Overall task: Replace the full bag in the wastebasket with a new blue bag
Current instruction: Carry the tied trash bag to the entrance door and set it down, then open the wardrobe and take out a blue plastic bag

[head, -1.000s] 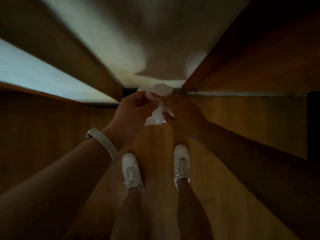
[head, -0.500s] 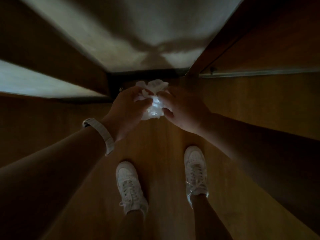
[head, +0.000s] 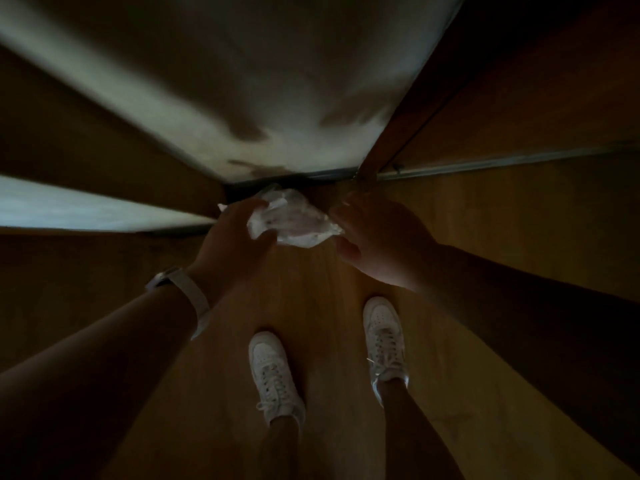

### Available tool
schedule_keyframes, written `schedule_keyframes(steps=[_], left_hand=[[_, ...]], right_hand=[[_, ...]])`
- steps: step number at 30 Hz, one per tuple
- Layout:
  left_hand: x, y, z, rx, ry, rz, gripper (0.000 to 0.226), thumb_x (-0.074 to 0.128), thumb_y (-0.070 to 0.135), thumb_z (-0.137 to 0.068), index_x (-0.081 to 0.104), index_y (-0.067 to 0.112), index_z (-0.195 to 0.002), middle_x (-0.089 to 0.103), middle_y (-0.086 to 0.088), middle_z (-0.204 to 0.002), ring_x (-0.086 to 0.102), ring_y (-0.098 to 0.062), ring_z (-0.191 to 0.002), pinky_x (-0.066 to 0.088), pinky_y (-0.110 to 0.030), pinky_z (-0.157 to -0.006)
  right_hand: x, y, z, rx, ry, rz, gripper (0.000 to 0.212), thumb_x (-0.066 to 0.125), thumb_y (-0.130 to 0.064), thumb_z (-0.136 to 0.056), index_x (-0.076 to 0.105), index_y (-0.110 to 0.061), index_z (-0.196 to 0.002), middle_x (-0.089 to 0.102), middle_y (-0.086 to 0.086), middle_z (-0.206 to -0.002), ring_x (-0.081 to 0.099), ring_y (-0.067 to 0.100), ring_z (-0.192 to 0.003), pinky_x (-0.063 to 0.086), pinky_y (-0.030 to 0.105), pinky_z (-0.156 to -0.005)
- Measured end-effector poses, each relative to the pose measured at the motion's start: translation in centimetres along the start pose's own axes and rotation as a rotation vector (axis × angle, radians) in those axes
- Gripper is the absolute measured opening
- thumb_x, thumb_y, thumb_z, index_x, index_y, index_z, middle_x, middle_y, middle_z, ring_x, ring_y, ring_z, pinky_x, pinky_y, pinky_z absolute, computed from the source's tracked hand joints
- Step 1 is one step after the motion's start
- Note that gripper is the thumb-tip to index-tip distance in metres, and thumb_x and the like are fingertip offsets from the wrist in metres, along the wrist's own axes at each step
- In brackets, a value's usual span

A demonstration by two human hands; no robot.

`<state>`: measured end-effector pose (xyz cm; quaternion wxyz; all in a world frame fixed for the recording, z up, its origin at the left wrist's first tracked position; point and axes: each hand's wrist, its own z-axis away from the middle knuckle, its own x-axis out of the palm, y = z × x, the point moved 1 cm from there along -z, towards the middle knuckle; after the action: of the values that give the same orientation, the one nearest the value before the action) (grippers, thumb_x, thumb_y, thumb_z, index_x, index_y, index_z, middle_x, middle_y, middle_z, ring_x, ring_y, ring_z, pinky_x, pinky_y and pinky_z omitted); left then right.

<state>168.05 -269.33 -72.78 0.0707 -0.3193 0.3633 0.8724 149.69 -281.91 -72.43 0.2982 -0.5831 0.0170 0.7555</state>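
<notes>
A crumpled, pale, thin plastic bag [head: 294, 223] hangs in front of me between both hands, above a wooden floor. In this dim light it looks whitish. My left hand [head: 235, 240], with a white watch band on the wrist, grips the bag's left side. My right hand [head: 377, 237] pinches its right edge with curled fingers. The bag is stretched a little between them. No wastebasket is in view.
A wooden floor [head: 329, 323] runs ahead to a pale wall [head: 259, 98] with a dark baseboard. A wooden door or panel [head: 519, 98] with a metal floor rail stands at right. Wooden panels frame a pale strip at left. My two white sneakers [head: 277, 372] stand below.
My hands have drawn apart, spreading the crumpled bag wider between them. I have stepped forward, the wall is closer, and my feet have shifted.
</notes>
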Motion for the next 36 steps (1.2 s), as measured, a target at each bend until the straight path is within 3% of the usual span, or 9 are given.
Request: schedule_keyframes(steps=[5,10,13,15,18,22,29,36], left_hand=[[-4.5,4.9,5.2,0.163,-0.019,-0.114,0.042,0.068,0.015,-0.085,0.056,0.014,-0.126,0.055,-0.008,-0.128,0.053,-0.021,-0.112,0.039,-0.028,-0.089],[-8.2,11.2,12.0,0.390,-0.087,-0.233,0.053,0.057,0.038,-0.083,0.054,0.016,-0.131,0.054,-0.009,-0.134,0.052,-0.028,-0.120,0.044,-0.044,-0.100],[-10.3,14.7,16.6,0.482,-0.062,-0.350,0.063,0.041,0.052,-0.081,0.053,0.019,-0.134,0.052,-0.008,-0.140,0.049,-0.030,-0.127,0.041,-0.051,-0.103],[-11.7,17.0,19.9,0.547,-0.054,-0.394,0.063,0.039,0.051,-0.081,0.053,0.020,-0.134,0.051,-0.009,-0.142,0.048,-0.032,-0.128,0.039,-0.052,-0.104],[-13.8,20.7,24.7,0.647,-0.008,-0.438,0.054,0.049,0.043,-0.084,0.055,0.020,-0.132,0.052,-0.009,-0.141,0.048,-0.032,-0.128,0.038,-0.051,-0.104],[-15.5,25.2,29.9,0.812,-0.015,-0.556,0.050,0.050,0.043,-0.086,0.057,0.019,-0.130,0.054,-0.008,-0.137,0.049,-0.031,-0.126,0.040,-0.050,-0.103],[-12.4,32.7,38.7,1.071,-0.135,-0.676,0.053,0.044,0.048,-0.089,0.054,0.019,-0.132,0.054,-0.009,-0.135,0.048,-0.031,-0.125,0.039,-0.051,-0.100],[-3.1,40.9,49.2,1.376,-0.150,-0.777,0.047,0.046,0.049,-0.094,0.049,0.026,-0.134,0.050,-0.002,-0.138,0.043,-0.025,-0.129,0.034,-0.044,-0.104]], right_hand=[[-6.7,-2.7,4.2,0.078,0.002,0.010,0.051,0.027,-0.047,-0.084,0.053,-0.021,-0.119,0.054,0.004,-0.115,0.053,0.022,-0.100,0.040,0.032,-0.074],[-14.8,-6.6,10.2,0.203,0.050,-0.117,0.060,0.027,-0.049,-0.085,0.056,-0.015,-0.125,0.055,0.010,-0.126,0.052,0.029,-0.112,0.045,0.043,-0.087],[-20.5,-10.2,14.8,0.261,0.080,-0.076,0.060,0.028,-0.049,-0.084,0.056,-0.014,-0.123,0.056,0.012,-0.126,0.054,0.032,-0.109,0.047,0.043,-0.085],[-23.9,-12.6,18.2,0.297,0.101,-0.051,0.056,0.030,-0.048,-0.085,0.056,-0.016,-0.123,0.056,0.013,-0.125,0.056,0.034,-0.107,0.047,0.044,-0.083],[-27.7,-15.2,23.2,0.390,0.153,-0.040,0.048,0.041,-0.046,-0.092,0.049,-0.020,-0.132,0.049,0.011,-0.137,0.048,0.033,-0.121,0.040,0.045,-0.094],[-30.4,-17.4,29.9,0.539,0.192,-0.041,0.055,0.042,-0.053,-0.093,0.038,-0.025,-0.140,0.041,0.007,-0.145,0.040,0.030,-0.129,0.034,0.043,-0.101],[-32.2,-19.6,42.9,0.807,0.270,-0.075,0.059,0.034,-0.058,-0.093,0.027,-0.030,-0.145,0.029,0.005,-0.153,0.029,0.029,-0.138,0.032,0.047,-0.108],[-33.0,-20.0,59.0,1.114,0.418,-0.123,0.057,0.035,-0.058,-0.092,0.030,-0.031,-0.141,0.035,-0.001,-0.146,0.035,0.022,-0.132,0.035,0.040,-0.102]])
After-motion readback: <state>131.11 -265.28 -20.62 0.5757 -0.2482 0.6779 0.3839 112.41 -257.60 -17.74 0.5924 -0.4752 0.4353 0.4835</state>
